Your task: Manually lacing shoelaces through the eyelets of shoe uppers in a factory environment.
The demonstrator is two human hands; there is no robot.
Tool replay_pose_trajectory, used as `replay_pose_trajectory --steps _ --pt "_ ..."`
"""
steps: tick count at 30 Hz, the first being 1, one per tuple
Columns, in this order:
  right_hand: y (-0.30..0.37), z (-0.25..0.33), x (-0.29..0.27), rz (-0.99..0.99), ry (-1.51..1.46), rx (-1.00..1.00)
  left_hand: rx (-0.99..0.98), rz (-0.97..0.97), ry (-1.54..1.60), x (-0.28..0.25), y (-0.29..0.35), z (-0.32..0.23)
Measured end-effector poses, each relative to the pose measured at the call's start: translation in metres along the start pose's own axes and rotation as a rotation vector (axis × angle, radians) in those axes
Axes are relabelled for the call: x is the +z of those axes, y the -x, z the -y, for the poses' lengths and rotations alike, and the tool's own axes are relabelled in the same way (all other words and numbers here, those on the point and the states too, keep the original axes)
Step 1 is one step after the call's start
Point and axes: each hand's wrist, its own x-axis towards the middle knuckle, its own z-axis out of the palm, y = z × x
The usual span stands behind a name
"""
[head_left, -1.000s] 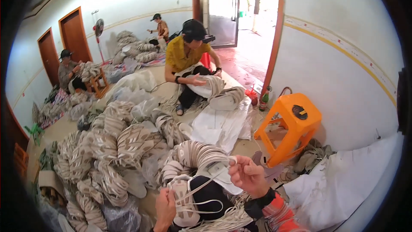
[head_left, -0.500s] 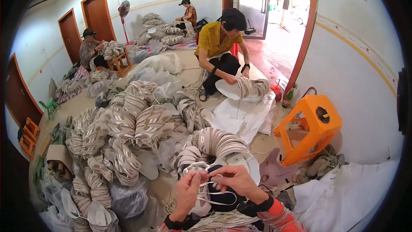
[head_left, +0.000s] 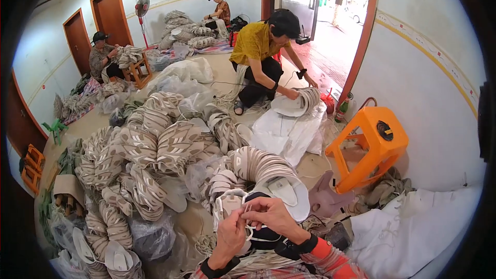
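A beige and white shoe upper rises just beyond my fingers, low in the middle of the head view. My left hand pinches at its edge, thumb and index finger together on a thin white shoelace. Against those fingertips, my right hand is pinched on the same lace. Part of a lace loop hangs below the hands. Dark cloth lies behind them, across my lap. Right past the upper, a curved stack of nested shoe uppers ends in a white-lined upper near my right hand.
Heaped bundles of shoe uppers fill the left. An orange stool stands right, above white cloth. A co-worker in a yellow top crouches ahead, handling another stack on white sheeting. Two more people sit farther back, near a fan.
The shoe upper has come up into clearer view beside my left hand. My fingertips have drawn closer together, and less of the lace loop shows. The yellow-topped co-worker's hands have moved around their stack.
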Motion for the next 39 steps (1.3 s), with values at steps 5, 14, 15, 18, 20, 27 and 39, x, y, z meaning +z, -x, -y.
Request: replay_pose_trajectory --steps 5,14,15,18,20,27,39 --pt "0.003 0.000 0.003 0.004 -0.025 -0.024 0.011 0.041 0.051 -0.002 0.005 0.002" --pt "0.008 0.002 0.006 0.006 0.067 -0.016 0.003 0.135 0.066 -0.011 0.015 0.003" --pt "0.006 0.002 0.005 0.004 0.066 -0.015 -0.003 0.078 0.106 -0.012 0.015 -0.002" --pt "-0.012 0.029 -0.006 0.064 0.155 0.015 0.190 -0.203 -0.143 -0.022 0.021 0.017" --pt "-0.041 0.079 -0.023 0.139 0.238 0.023 0.382 -0.407 -0.441 -0.032 0.042 0.041" --pt "-0.103 0.062 0.231 0.212 0.486 -0.320 0.598 0.177 -0.572 -0.008 0.065 0.094" --pt "-0.083 0.083 0.192 -0.021 0.856 -0.431 0.089 0.039 -0.175 0.004 0.039 0.129"
